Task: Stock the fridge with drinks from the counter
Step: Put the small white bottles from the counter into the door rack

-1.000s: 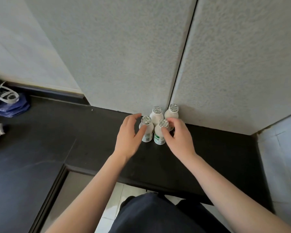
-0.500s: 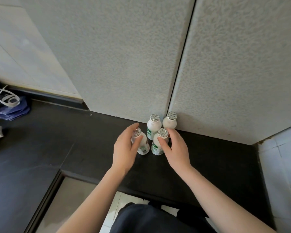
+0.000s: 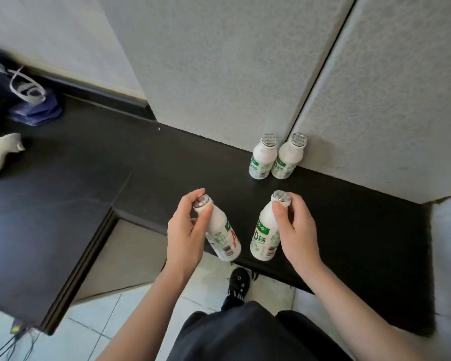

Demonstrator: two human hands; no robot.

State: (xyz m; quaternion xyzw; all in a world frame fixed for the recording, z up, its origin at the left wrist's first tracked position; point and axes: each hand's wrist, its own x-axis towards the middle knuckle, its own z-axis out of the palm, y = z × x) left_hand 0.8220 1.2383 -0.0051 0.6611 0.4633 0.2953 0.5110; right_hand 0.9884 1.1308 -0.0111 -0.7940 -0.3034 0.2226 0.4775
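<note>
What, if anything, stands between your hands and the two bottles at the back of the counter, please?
Nothing visible lies on the counter before the two bottles at the back. The left hand grips one bottle by its neck and the right hand another bottle, so neither is free.

The left grip [image 3: 185,230] and the right grip [image 3: 297,230] are bare hands with short nails, and the left forearm [image 3: 151,308] and right forearm [image 3: 354,308] run bare down to the bottom edge of the view. Between them the person wears a loose dark garment [image 3: 245,332], near black, with soft folds. One black shoe [image 3: 238,281] shows beyond it, with small white marks on its toe and upper.
</note>
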